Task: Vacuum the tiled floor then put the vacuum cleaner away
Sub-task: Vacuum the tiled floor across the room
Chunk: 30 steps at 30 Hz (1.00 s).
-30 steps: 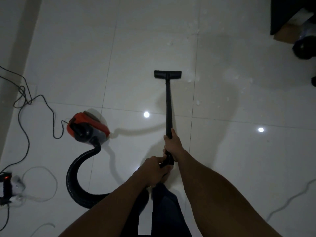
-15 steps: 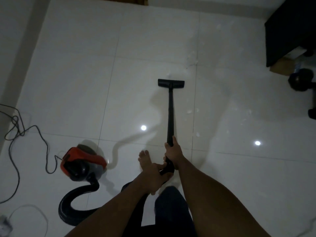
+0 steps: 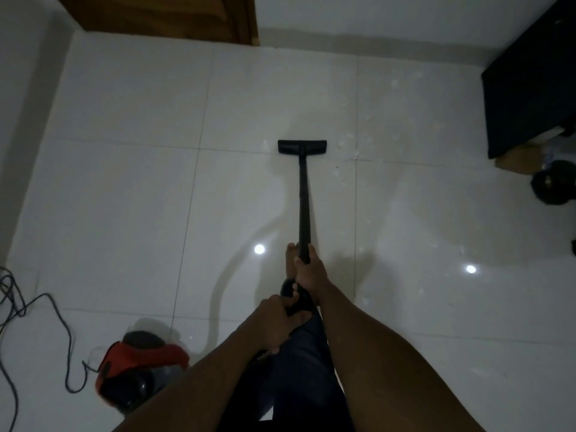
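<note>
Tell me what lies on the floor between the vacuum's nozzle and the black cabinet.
In the head view, pale debris scraps lie scattered on the tiles, thickest just right of the nozzle; nothing else stands before the black cabinet.

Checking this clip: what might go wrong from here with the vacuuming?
White scraps lie right of the floor head; a straight stroke may miss them. The cord loops loose on the tiles beside the vacuum body; a step back could snag it. The bare foot sits close beside the wand, by the right hand; pulling back might strike the toes.
</note>
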### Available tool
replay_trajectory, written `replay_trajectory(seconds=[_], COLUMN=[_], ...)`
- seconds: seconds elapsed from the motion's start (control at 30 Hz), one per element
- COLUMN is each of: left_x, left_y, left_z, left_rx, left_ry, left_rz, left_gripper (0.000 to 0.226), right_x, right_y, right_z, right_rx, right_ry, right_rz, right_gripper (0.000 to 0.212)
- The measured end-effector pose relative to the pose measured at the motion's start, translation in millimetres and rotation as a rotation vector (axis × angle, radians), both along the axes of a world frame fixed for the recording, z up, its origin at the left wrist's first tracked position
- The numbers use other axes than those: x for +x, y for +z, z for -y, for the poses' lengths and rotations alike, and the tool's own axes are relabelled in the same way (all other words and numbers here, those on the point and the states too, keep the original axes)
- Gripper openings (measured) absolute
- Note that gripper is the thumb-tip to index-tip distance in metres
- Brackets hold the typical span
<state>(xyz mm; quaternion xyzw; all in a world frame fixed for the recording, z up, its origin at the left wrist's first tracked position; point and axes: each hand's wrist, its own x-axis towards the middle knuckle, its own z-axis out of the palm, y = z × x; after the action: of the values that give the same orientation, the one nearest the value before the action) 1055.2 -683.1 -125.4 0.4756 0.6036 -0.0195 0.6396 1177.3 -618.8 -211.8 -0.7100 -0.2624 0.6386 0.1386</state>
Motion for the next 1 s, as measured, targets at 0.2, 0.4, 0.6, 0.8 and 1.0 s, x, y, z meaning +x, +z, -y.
replay_trajectory(seconds=[0.2, 0.4, 0.6, 0.8, 1.0], left_x=[-0.1, 14.0, 11.5, 4.5, -0.4], left_y=[-20.2, -34.2, -57.0, -62.3, -51.0], left_z=[-126.7, -245.0, -339.3, -378.7, -352.3], left_rx=[-0.045, -0.006, 0.035, 0.132, 0.168], left_ry=[-0.004, 0.022, 0.126, 0.149, 0.061], left_rz=[-0.017, -0.035, -0.041, -0.059, -0.064], left_gripper=[0.041, 0.05, 0.044, 0.047, 0.044], right_x=[-1.7, 10.0, 4.1, -6.3, -7.2], right_y=[-16.5, -37.0, -55.1, -60.5, -46.4], right_z=[-124.3, -252.7, -356.9, -404.6, -374.8], right_rx=[-0.035, -0.022, -0.025, 0.042, 0.067], right_ry=[-0.049, 0.062, 0.026, 0.049, -0.002], right_rz=[0.024, 0.056, 0.027, 0.083, 0.059], right_gripper=[0.064, 0.066, 0.068, 0.065, 0.06])
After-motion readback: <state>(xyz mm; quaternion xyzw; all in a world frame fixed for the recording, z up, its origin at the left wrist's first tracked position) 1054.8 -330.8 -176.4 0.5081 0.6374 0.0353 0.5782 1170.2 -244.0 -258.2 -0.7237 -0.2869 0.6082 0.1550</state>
